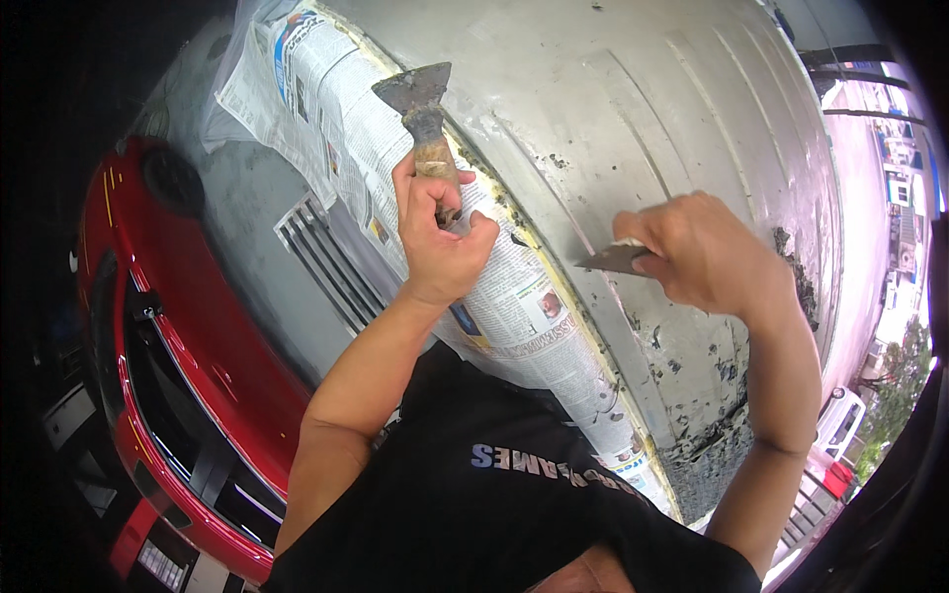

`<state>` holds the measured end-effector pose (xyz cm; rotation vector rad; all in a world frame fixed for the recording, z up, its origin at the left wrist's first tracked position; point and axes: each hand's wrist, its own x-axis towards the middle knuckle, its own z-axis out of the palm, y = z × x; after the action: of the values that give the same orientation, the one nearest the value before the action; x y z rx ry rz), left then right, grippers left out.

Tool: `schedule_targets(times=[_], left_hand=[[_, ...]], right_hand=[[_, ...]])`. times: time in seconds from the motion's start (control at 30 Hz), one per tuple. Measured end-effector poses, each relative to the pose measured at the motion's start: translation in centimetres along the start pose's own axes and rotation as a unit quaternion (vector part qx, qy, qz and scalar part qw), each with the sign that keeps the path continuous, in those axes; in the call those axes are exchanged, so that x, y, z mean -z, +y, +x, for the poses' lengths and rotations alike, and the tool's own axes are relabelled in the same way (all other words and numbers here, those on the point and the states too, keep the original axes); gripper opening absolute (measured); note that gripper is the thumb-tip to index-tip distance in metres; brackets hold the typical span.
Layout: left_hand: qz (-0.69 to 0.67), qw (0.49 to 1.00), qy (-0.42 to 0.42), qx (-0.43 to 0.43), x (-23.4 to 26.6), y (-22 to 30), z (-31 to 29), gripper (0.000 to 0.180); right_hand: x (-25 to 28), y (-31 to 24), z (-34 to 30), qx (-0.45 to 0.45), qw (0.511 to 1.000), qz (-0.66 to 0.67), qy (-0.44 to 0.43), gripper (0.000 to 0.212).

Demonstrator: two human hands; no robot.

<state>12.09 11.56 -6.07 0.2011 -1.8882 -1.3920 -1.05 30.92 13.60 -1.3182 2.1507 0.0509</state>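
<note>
My left hand [442, 249] is closed around the wooden handle of a putty knife [425, 121], whose wide, stained blade points away from me. It is over newspaper sheets [346, 109] fixed with yellow tape along the edge of a large grey-beige ribbed metal panel [643, 128]. Further right, my right hand [714, 255] grips a flat scraper [613, 259], its thin blade pointing left over the panel. Whether that blade touches the metal I cannot tell. Dark smears and crumbs of filler [727, 435] dot the panel, thickest at its near end.
At the left a red car [198, 306] is parked on the grey floor below. A slatted floor grate [331, 257] lies between the car and the papered edge. Translucent plastic sheeting [252, 109] hangs at the far left corner. A white vehicle [840, 420] stands outside at the right.
</note>
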Motion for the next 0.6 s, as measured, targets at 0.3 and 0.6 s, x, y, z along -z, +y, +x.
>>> schedule_targets(times=[0.3, 0.6], left_hand=[[0.134, 0.962, -0.236, -0.018, 2.6, 2.3, 1.0, 0.047], [0.177, 0.957, -0.218, 0.072, 1.1, 4.0, 1.4, 0.043]], right_hand=[[-3.5, 1.2, -11.0, -0.185, 0.975, 0.090, 0.082, 0.023], [-5.0, -0.6, -13.6, -0.234, 0.947, 0.160, 0.148, 0.025]])
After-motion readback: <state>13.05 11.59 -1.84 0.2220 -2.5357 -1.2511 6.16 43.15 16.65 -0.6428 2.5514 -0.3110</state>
